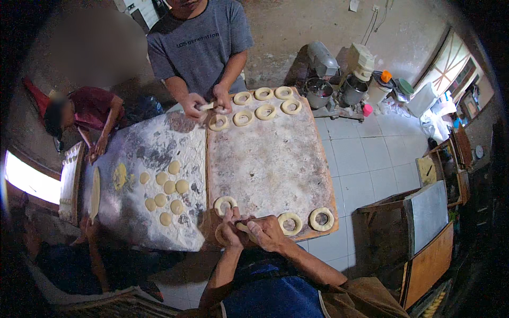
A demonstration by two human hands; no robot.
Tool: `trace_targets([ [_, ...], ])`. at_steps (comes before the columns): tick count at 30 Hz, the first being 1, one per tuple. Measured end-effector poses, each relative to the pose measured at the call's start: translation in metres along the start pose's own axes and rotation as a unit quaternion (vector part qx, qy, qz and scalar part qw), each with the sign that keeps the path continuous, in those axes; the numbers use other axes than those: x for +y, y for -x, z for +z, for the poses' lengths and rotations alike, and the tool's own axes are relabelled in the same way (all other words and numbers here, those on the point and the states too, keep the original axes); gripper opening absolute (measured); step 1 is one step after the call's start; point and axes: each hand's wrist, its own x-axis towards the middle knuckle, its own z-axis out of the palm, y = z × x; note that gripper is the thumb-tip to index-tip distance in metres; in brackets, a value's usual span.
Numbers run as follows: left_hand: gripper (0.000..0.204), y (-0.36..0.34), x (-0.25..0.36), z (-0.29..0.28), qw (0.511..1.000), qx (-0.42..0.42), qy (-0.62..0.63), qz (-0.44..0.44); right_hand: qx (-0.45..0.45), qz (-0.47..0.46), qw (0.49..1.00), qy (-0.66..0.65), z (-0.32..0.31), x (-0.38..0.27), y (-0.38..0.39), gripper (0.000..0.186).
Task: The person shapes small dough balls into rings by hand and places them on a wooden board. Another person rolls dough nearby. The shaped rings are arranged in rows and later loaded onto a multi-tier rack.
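At the near edge of the wooden board (265, 153), my two hands work close together on a piece of dough (242, 228). My right hand (266, 232) is closed around it from the right, thumb on top. My left hand (231, 229) is closed at the dough's other end, its fingers partly hidden by shadow. Just beyond my left fingers lies a pale dough ring (225, 198). To the right of my hands, a second ring (290, 232) and a third ring (321, 211) rest on the board near its corner.
Several dough rings (266, 118) line the far end, where a co-worker's hands (204, 105) hold dough. Round dough pieces (169, 187) lie on the floured table (185, 146) at left, beside a long dough strip (95, 193). Another person (95, 114) works there. Mixers (322, 61) stand far right.
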Motion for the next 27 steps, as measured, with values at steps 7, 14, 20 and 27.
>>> trace_targets([
  [7, 0.044, 0.002, -0.001, 0.006, 0.890, -0.103, -0.387, 0.218, -0.074, 0.127, 0.987, 0.061, -0.008, 0.013, 0.006, 0.052],
  [14, 0.050, -0.013, -0.018, -0.005, 0.878, -0.017, -0.336, 0.340, 0.003, -0.001, 1.000, -0.024, -0.027, 0.022, 0.000, 0.038],
  [20, 0.035, -0.055, 0.018, 0.044, 0.839, 0.013, -0.544, 0.023, 0.063, 0.225, 0.944, 0.233, -0.041, 0.042, -0.023, 0.061],
  [27, 0.026, -0.057, 0.029, 0.031, 0.628, -0.081, -0.719, 0.287, 0.077, 0.120, 0.929, 0.341, -0.051, 0.070, -0.011, 0.057],
])
